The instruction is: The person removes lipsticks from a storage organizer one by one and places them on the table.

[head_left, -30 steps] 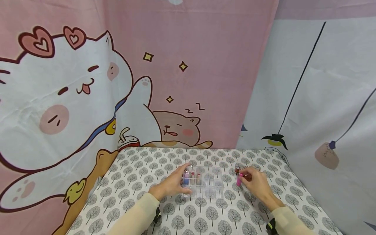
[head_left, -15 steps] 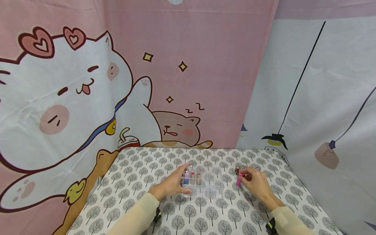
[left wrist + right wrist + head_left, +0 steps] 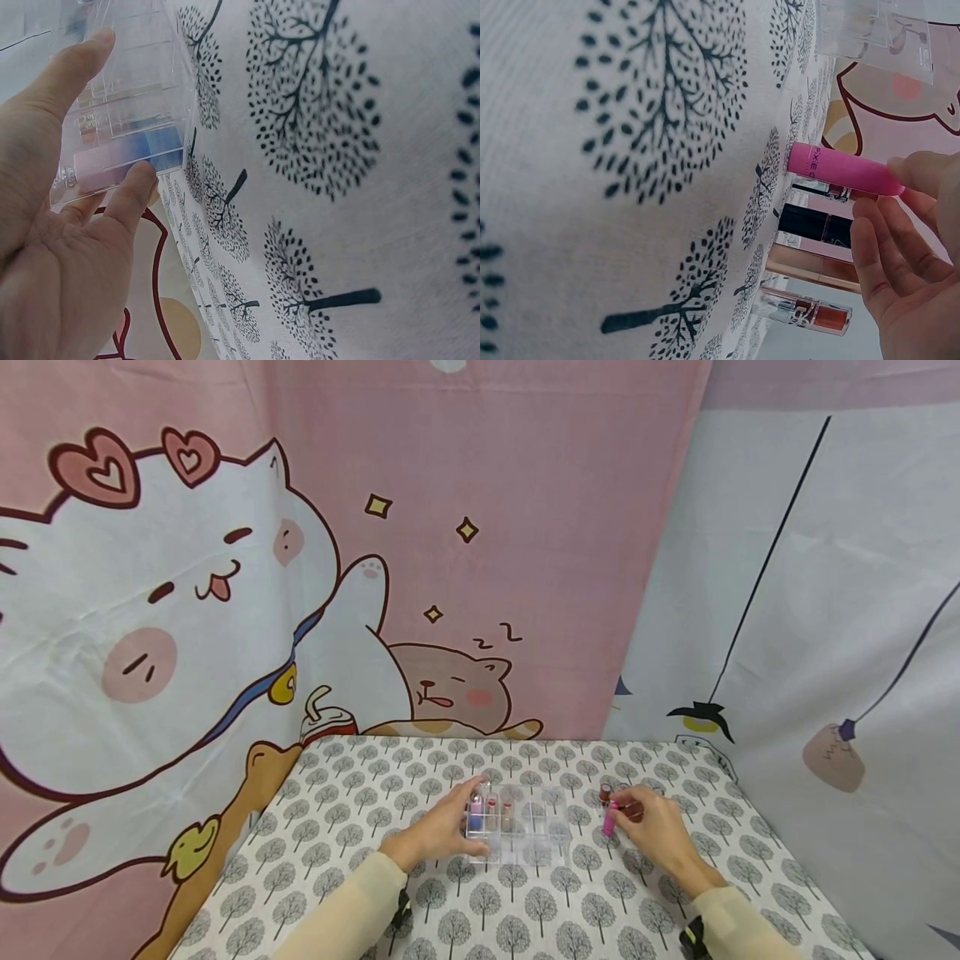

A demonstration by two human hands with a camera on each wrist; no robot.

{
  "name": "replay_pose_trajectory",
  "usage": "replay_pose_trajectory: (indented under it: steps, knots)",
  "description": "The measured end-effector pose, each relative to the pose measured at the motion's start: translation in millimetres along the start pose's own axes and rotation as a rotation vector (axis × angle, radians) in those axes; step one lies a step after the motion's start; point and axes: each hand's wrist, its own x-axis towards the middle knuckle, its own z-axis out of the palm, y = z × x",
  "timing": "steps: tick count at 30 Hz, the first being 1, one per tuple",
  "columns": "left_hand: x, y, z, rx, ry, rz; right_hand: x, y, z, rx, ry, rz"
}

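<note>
A clear plastic lipstick organizer (image 3: 557,828) with compartments stands on the patterned cloth. My left hand (image 3: 442,828) grips its left end, thumb on the near side and fingers on the far side. Close to those fingers, a pink-to-blue tube (image 3: 124,160) sits in the end compartment. Two slimmer tubes with red tops (image 3: 492,810) share the left part of the organizer. To the right of it, my right hand (image 3: 663,833) pinches the top of a bright pink lipstick tube (image 3: 840,166) between thumb and fingertips. This tube stands nearly upright, its lower end close over the cloth.
Behind the pink lipstick, several more tubes stand in a row: a black one (image 3: 802,223), a rose-gold one (image 3: 806,266) and a clear one with orange-red colour (image 3: 829,317). The tree-print cloth (image 3: 352,877) covers the table, and a cartoon curtain (image 3: 555,568) hangs behind it.
</note>
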Motion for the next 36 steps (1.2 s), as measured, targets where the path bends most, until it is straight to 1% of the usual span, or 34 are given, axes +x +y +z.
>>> replay_pose_trajectory:
  steps: [6,13,15,18,22,26,29,36]
  knots:
    - [0.4,-0.4,-0.4,0.005,-0.002,-0.002,-0.1,-1.3,-0.2,0.019,0.002,0.01]
    - [-0.2,-1.3,0.7,0.016,-0.005,-0.02,1.8,-5.4,-0.3,0.036,0.009,-0.002]
    - [-0.9,-1.3,1.1,0.022,-0.004,-0.016,1.9,-8.0,-0.2,0.039,0.016,-0.004]
    - [-1.4,-1.4,1.4,0.028,-0.005,-0.014,1.6,-13.3,0.0,0.031,0.042,-0.041]
    - [-0.8,-3.2,2.3,0.024,-0.005,-0.016,1.9,-21.3,2.0,0.001,0.119,-0.148]
    - [-0.7,-3.9,2.7,0.019,-0.002,-0.015,3.1,-30.6,4.4,-0.011,0.188,-0.228]
    - [-0.1,-3.5,2.5,0.013,-0.002,-0.014,4.1,-38.5,5.2,-0.003,0.201,-0.246]
    - [-1.3,-2.0,1.9,0.008,-0.002,-0.025,4.7,-53.9,9.8,-0.009,0.17,-0.229]
